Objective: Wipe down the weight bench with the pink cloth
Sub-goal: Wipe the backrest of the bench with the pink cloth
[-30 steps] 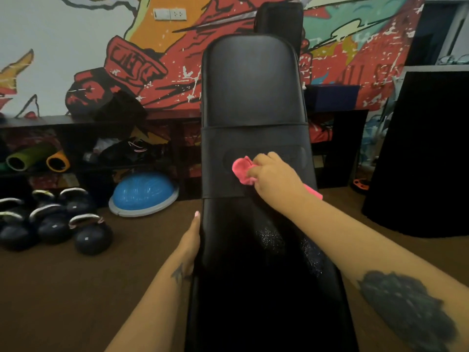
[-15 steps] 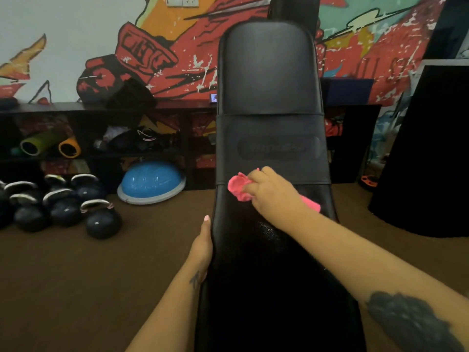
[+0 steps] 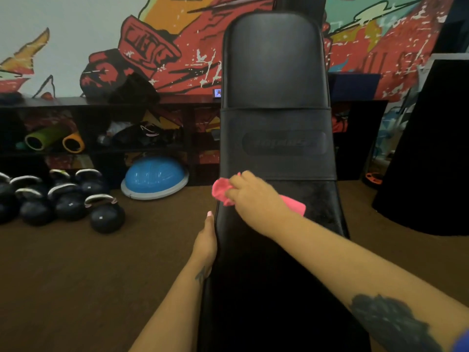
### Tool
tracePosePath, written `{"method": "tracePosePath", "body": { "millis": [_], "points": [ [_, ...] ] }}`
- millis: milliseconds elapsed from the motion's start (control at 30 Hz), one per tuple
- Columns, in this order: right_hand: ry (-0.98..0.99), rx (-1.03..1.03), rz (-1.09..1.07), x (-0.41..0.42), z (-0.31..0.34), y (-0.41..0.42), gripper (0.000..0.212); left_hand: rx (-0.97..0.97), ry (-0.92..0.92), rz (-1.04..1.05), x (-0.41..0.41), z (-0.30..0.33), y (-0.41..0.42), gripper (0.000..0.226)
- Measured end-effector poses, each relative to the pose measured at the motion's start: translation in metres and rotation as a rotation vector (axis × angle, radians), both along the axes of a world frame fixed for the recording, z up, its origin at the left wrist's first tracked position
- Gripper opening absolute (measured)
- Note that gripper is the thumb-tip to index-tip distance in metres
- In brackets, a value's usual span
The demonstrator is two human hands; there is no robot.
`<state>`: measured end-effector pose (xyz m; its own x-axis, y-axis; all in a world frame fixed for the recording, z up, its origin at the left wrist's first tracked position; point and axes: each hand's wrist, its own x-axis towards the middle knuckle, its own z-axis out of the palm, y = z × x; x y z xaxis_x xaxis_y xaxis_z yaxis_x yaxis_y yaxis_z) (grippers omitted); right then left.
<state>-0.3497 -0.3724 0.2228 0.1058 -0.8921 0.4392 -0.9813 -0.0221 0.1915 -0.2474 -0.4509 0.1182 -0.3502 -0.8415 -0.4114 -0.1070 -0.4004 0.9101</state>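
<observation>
The weight bench (image 3: 276, 138) fills the middle of the view, long and black, and it runs away from the person toward the painted wall. The pink cloth (image 3: 221, 190) lies bunched on the pad near its left edge, just below the seam of the band that carries the logo. One end of the cloth sticks out to the left of the fingers and another end shows to the right, behind the wrist. The right hand (image 3: 251, 196) is clenched over the cloth, so its grip is grasping the cloth and pressing it on the pad. The left hand (image 3: 206, 240) lies flat along the left side of the bench with the fingers straight; its grip is released and it only rests against the edge.

I judge that the wiping is in the middle part of the bench, and the upper backrest and the near seat still need a pass.

Some things could go wrong from here. The cloth is very close to the left edge, so a stroke further to the left could carry it off the pad, and the loose end could hang over the side. The cloth is bunched, not spread, so each stroke covers only a narrow strip, and parts of the pad could stay unwiped. The seam of the logo band may catch the cloth on an upward stroke. On the floor to the left stand kettlebells (image 3: 106, 217) and a blue balance dome (image 3: 154, 177), well apart from the bench.
</observation>
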Motion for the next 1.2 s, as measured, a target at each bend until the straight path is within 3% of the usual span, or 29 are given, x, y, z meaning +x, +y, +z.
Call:
{"method": "tracePosePath", "body": {
  "millis": [100, 400, 567, 800, 833, 1033, 1200],
  "points": [
    [0.036, 0.099, 0.081, 0.006, -0.013, 0.018, 0.022, -0.02, -0.001, -0.005, 0.001, 0.001, 0.001, 0.062],
    [-0.023, -0.119, 0.02, -0.004, 0.005, 0.002, 0.018, 0.016, 0.008, -0.03, 0.001, 0.002, 0.001, 0.065],
    [0.024, 0.028, 0.058, -0.007, -0.019, 0.029, 0.022, 0.005, 0.002, -0.037, 0.002, 0.003, 0.002, 0.057],
    [-0.017, -0.224, -0.074, -0.045, -0.002, 0.019, 0.009, 0.05, -0.036, -0.039, 0.002, 0.002, -0.002, 0.066],
    [-0.007, -0.246, -0.054, -0.041, -0.005, 0.017, 0.015, 0.054, -0.042, -0.043, 0.002, 0.002, -0.002, 0.07],
    [0.007, -0.118, 0.022, -0.052, -0.024, 0.052, 0.029, 0.013, -0.089, -0.047, 0.002, 0.002, -0.004, 0.071],
    [-0.036, -0.252, -0.094, -0.077, -0.01, 0.039, 0.024, 0.029, -0.053, -0.026, 0.001, 0.0, -0.005, 0.072]
  ]
}}
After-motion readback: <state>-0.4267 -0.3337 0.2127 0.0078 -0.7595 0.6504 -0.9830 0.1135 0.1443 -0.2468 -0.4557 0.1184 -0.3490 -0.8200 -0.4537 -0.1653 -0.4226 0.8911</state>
